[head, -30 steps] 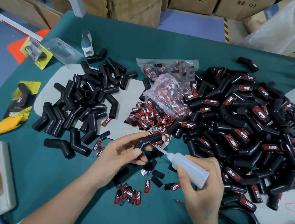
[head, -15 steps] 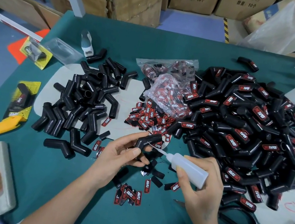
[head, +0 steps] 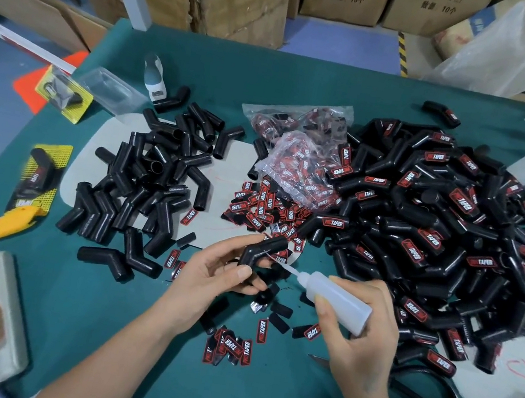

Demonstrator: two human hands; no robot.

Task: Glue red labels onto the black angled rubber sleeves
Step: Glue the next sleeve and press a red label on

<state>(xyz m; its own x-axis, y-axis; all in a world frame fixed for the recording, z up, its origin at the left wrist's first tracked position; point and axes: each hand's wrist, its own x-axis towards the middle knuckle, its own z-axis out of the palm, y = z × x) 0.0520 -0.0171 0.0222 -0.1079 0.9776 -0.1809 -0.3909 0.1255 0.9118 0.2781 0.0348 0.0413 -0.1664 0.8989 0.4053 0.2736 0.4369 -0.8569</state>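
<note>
Over at 3 o'clock, labelled sleeves (head: 450, 230) crowd the right hand (head: 359, 340) gripping the glue bottle (head: 338, 300); left hand (head: 209, 280) pinches a bare sleeve (head: 262, 251), loose labels (head: 231, 346) underneath.

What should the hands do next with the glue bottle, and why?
Probably squeeze a little glue onto the black angled sleeve. The right hand grips the glue bottle with its nozzle tip at the sleeve that the left hand holds, and that sleeve shows no red label yet.
</note>
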